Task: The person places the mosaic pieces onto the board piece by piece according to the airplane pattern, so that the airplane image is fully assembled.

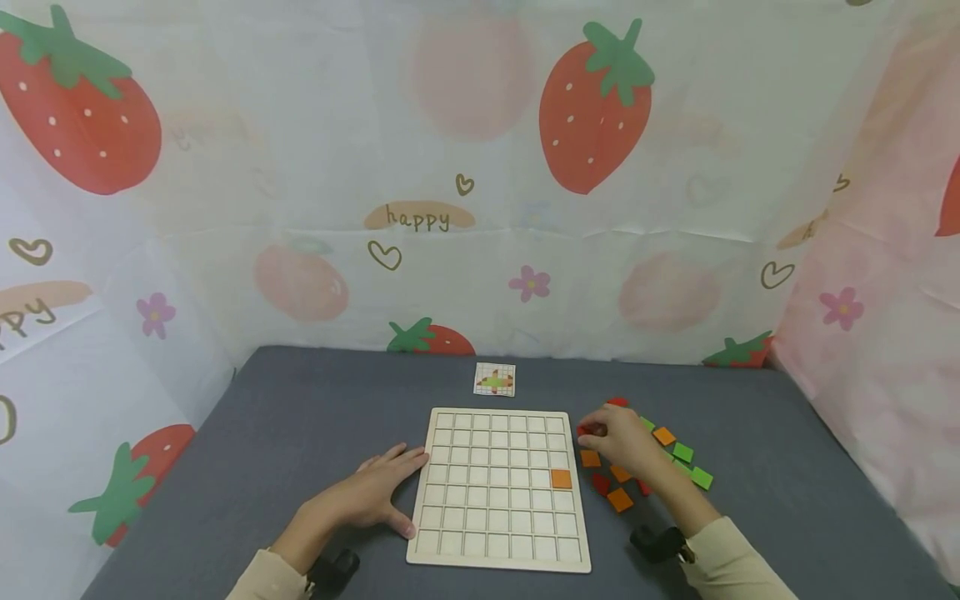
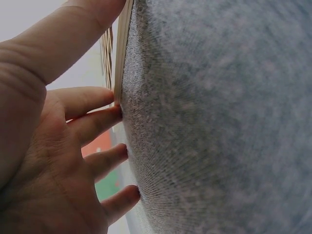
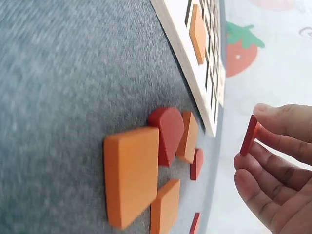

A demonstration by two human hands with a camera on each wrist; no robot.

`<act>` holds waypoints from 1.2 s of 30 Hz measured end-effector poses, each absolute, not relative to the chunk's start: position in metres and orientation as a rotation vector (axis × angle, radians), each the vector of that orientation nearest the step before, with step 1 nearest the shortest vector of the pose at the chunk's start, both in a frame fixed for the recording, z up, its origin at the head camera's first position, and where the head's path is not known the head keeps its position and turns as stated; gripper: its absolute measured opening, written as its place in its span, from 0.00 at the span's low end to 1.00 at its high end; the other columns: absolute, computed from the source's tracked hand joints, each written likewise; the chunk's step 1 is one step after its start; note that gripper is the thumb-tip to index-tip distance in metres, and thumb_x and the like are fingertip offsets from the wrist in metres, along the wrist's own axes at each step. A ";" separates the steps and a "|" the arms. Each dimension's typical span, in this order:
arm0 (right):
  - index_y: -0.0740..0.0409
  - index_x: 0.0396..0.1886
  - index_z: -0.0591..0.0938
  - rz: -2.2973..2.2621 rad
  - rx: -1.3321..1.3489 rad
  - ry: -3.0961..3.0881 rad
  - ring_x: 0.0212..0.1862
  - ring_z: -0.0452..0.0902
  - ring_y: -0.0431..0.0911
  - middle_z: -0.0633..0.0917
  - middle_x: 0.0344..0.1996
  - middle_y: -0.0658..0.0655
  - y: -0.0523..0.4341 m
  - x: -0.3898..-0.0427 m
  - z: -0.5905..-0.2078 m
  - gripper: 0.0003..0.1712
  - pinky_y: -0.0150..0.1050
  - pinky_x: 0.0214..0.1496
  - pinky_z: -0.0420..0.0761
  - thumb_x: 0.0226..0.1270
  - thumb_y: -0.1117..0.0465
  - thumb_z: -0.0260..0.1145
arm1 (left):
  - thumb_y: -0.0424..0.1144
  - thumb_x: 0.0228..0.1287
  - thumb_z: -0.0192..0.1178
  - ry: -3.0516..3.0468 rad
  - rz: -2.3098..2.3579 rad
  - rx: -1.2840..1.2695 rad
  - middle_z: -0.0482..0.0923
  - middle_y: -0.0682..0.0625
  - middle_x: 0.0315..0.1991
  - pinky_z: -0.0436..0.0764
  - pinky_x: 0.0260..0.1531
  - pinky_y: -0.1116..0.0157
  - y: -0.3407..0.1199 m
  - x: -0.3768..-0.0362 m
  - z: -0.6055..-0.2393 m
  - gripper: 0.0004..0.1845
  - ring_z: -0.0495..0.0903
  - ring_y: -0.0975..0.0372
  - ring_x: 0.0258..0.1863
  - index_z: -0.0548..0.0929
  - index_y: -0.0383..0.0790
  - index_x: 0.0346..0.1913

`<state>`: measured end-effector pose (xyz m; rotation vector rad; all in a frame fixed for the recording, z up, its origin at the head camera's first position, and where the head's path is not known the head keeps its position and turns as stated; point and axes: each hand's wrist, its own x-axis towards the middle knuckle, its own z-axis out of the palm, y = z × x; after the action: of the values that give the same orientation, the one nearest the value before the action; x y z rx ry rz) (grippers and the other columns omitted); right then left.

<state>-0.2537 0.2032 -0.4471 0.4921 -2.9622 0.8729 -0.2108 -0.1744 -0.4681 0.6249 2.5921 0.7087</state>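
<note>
Head view shows one grey table (image 1: 300, 433) carrying one wooden grid board (image 1: 480, 533) near its front edge, one orange square tile (image 1: 561, 478) seated in it. Left hand (image 1: 371, 493) lies flat, fingers spread, touching the board's left edge. Right hand (image 1: 622, 440), beside the board's right edge among loose orange, green and red tiles, pinches one red tile (image 3: 250, 135) between thumb and fingers.

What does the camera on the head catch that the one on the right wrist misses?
Only the head view shows the left hand resting flat against the board's edge, the small pattern card and the green tiles. Only the right wrist view shows plainly that the right hand pinches a thin red tile above the cloth. Both show the wooden grid board, its one seated orange tile and loose orange tiles.
</note>
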 end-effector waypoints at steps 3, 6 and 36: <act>0.57 0.39 0.84 0.847 0.478 -2.968 0.32 0.72 0.38 0.79 0.31 0.50 0.198 -0.252 -0.448 0.12 0.30 0.31 0.73 0.55 0.58 0.66 | 0.58 0.32 0.69 2.590 0.710 0.625 0.55 0.47 0.70 0.48 0.63 0.41 -0.174 -0.211 -0.468 0.56 0.45 0.48 0.71 0.56 0.45 0.69; 0.56 0.38 0.84 0.810 0.488 -2.958 0.31 0.71 0.38 0.79 0.30 0.50 0.193 -0.251 -0.448 0.11 0.30 0.31 0.72 0.54 0.58 0.67 | 0.57 0.32 0.69 2.587 0.710 0.621 0.55 0.47 0.70 0.48 0.63 0.41 -0.174 -0.211 -0.467 0.56 0.45 0.47 0.71 0.57 0.45 0.69; 0.56 0.33 0.85 0.868 0.486 -3.002 0.30 0.71 0.37 0.78 0.27 0.48 0.169 -0.245 -0.460 0.09 0.30 0.30 0.72 0.52 0.59 0.69 | 0.57 0.31 0.70 2.599 0.733 0.629 0.55 0.45 0.69 0.48 0.63 0.41 -0.174 -0.210 -0.467 0.56 0.45 0.47 0.71 0.57 0.44 0.69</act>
<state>-0.2446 0.1686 -0.4596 0.4858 -3.0018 0.8684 -0.2095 -0.1741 -0.4668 0.6286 2.5985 0.7327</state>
